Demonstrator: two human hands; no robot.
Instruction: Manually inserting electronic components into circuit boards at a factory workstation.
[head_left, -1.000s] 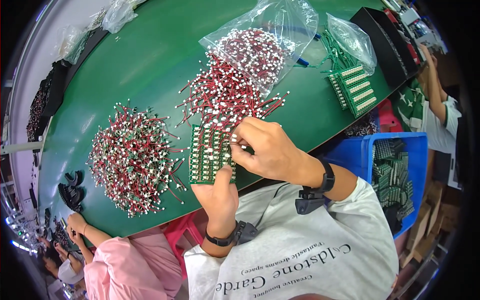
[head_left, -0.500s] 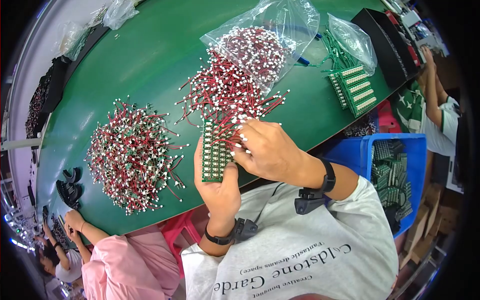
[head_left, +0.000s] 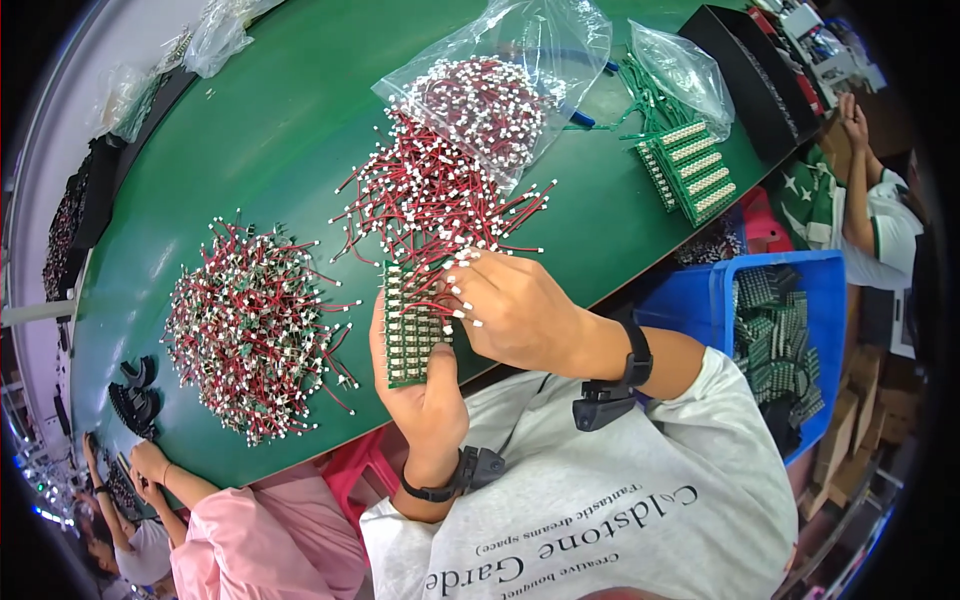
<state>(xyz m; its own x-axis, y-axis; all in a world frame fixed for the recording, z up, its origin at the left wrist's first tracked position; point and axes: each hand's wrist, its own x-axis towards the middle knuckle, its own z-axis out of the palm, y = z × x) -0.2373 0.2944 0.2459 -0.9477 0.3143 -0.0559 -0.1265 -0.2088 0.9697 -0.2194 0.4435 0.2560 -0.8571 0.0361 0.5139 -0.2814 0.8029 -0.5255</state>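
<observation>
My left hand [head_left: 430,408] is closed around a green circuit board panel [head_left: 404,345] covered in rows of small white connectors, its thumb pressing on the lower right edge. Over the panel's upper right side, my right hand [head_left: 525,312] is closed with its fingertips pinched. Several short red wire leads [head_left: 432,304] with white plugs run from the board to those fingers; some plugs stick out below them. Which plug is between the fingertips is hidden. Just beyond the panel lies a loose heap of red leads [head_left: 430,175], partly under a clear plastic bag [head_left: 560,50].
Left of my hands is a pile of leads with small green boards [head_left: 255,335]. More panels [head_left: 700,178] lie on the green table at right, near a black box [head_left: 745,75]. A blue bin [head_left: 832,300] of panels stands beside me. A person in pink [head_left: 260,535] sits at left.
The whole view has shifted slightly, so the table's contents appear farther left. Both hands stay at the panel, with the right fingers still among the red leads.
</observation>
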